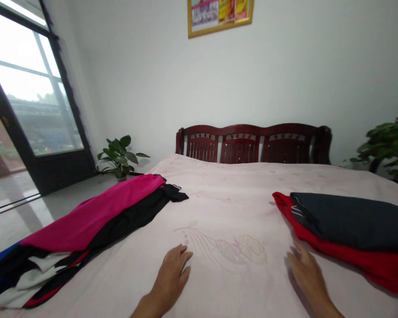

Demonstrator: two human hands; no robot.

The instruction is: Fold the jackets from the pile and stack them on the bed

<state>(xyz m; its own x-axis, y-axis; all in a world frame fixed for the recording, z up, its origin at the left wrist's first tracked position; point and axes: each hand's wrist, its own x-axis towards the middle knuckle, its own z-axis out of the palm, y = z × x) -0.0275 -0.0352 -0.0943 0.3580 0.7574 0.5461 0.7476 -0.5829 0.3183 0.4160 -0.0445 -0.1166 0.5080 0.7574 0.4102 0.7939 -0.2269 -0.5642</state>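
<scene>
Two garments form the stack at the right of the pale pink sheet (232, 289): one dark garment (354, 221) on one red garment (381, 267), presumably laid flat to hold their folds; the right hand (307, 269), empty, fingers loosely spread, is just beside the red edge; contact cannot be told from here; the left hand (172, 274), also empty, fingers slightly curved, thumb apart, is nearest the sheet's printed flower; along the left edge lie one pink garment (96, 214), black cloth (129, 216) and white cloth (48, 274), apparently set lengthwise to keep them apart from the stack; overlap prevents an exact count; beyond: one headboard (240, 130), three panels; two plants (117, 157), one per side.
</scene>
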